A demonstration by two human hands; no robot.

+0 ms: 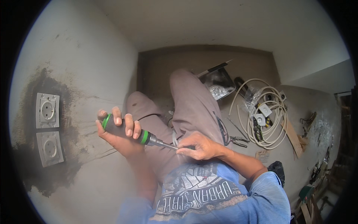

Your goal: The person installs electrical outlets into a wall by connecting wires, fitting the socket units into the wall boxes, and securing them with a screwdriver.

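Observation:
My left hand is wrapped round the thick black-and-green handle of a ratchet screwdriver. Its metal shaft slants down to the right, over my lap. At the shaft's end, my right hand pinches the tip between thumb and fingers. A small dark piece shows between those fingers, too little of it to name. On the wall to the left sit two white power sockets, an upper socket and a lower socket, with a dark, rough patch of wall around them.
To the right, a coil of white cable lies on the floor with white socket parts and pliers on it. More pliers lie near my knee. Beyond are a black tray with clear plastic bags and a wooden board.

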